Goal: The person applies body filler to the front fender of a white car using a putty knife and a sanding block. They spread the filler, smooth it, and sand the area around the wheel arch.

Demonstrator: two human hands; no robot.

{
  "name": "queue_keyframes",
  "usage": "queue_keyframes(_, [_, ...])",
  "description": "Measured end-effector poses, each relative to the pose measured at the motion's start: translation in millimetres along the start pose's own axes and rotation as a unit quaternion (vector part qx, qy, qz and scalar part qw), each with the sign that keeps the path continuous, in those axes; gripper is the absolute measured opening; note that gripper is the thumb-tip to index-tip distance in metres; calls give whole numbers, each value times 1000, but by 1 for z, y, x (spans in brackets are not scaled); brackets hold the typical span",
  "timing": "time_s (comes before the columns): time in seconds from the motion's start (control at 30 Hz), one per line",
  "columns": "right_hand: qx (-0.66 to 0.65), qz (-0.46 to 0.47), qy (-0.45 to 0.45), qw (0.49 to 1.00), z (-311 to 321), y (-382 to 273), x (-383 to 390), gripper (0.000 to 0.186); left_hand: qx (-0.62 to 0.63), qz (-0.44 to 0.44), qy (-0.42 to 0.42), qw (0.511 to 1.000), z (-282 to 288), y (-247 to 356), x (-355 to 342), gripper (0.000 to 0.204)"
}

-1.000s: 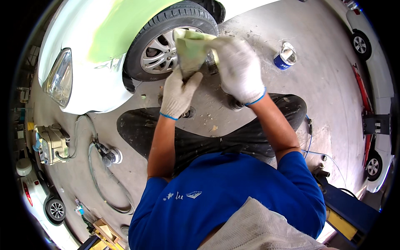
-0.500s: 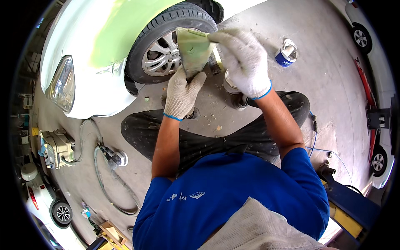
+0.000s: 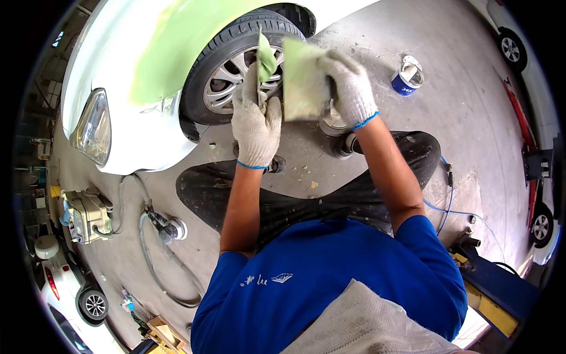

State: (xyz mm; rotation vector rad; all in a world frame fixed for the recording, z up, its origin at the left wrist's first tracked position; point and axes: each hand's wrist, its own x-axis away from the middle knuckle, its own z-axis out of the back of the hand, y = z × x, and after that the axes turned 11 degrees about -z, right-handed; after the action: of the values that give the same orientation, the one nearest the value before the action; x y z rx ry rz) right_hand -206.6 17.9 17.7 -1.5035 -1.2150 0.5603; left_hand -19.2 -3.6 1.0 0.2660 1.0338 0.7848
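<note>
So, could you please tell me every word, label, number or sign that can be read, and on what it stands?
Blue can: white digits on its side, which I won't copy.
Blue shirt: white emblem and lettering, not copied; the smallest is too small to read.

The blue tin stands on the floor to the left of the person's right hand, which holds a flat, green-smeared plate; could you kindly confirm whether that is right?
Not quite: in the head view, the blue tin stands on the floor to the right of the right hand, which does hold a flat, green-smeared plate.
</note>
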Motion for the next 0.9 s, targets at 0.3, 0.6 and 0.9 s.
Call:
queue_keyframes(0.3, [-176,-70,-112,975,1,6,-4,24,-134,71,-135,979,-31,-13,40,77])
queue_keyframes(0.6, [-44,171,-15,984,12,-18,-10,34,340,262,-156,890,7,-12,30,25])
queue_keyframes(0.9, [397,344,-113,844,14,-36,9,28,284,237,-188,910,17,1,25,25])
